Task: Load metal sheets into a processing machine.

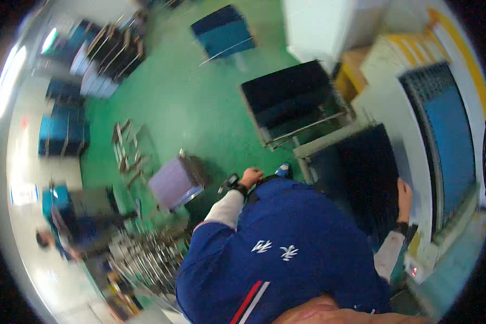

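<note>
1. We judged handling under way: the near dark-topped cart (pixel 351 173) stood beside the blue-panelled machine (pixel 452 154); what remained, we could not tell.
2. Right hand (pixel 405 198) lay at that cart's right edge, grip unclear. Left hand (pixel 251 177) was at the waist, closure unclear.
3. We counted two hands, two such carts including the farther cart (pixel 289 94), one purple block (pixel 167 183).

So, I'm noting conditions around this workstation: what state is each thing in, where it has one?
Left hand: fingers bent, in front of the body; grip unclear.
Right hand: at the edge of the dark load; grip unclear.
Wrist device: worn on the left wrist.
Cart beyond the dark load: loaded with dark material.
Ceiling light: lit.
</note>
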`<move>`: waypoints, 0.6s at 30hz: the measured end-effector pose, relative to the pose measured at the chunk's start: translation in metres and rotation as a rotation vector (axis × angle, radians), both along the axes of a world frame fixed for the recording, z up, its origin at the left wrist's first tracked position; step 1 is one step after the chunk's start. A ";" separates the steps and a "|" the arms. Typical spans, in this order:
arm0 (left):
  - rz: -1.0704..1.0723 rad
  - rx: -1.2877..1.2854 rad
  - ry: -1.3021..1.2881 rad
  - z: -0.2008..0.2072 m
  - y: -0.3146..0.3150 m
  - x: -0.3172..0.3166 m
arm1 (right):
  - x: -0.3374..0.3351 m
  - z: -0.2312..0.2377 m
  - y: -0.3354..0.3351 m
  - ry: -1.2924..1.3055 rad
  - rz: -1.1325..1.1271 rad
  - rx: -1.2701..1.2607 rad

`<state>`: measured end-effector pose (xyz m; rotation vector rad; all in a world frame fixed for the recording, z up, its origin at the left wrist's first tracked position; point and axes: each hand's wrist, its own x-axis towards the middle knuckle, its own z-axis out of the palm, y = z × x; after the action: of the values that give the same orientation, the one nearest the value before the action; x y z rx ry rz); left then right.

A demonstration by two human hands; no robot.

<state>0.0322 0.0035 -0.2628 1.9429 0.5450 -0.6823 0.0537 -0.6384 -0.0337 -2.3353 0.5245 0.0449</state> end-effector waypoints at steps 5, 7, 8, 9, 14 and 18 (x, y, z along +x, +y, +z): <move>0.219 -0.002 0.064 0.019 0.004 -0.020 | 0.003 0.010 0.007 0.157 -0.001 0.049; 0.300 -0.008 0.085 0.008 0.005 -0.019 | 0.020 0.007 0.010 0.160 -0.023 0.056; 0.303 0.004 0.053 -0.005 0.007 -0.024 | 0.024 0.012 0.020 0.134 -0.020 0.136; 0.299 0.016 0.021 -0.013 0.009 -0.028 | 0.024 0.017 0.025 0.109 -0.024 0.216; 0.219 0.051 0.000 -0.026 0.025 -0.050 | 0.018 -0.004 -0.012 0.152 -0.052 0.067; 0.217 0.057 0.087 -0.025 0.030 -0.052 | 0.019 -0.008 -0.006 0.125 0.001 -0.087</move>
<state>-0.0199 0.0330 -0.2882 1.8783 0.8236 -0.6205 0.0726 -0.6445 -0.0421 -2.4288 0.5983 0.1730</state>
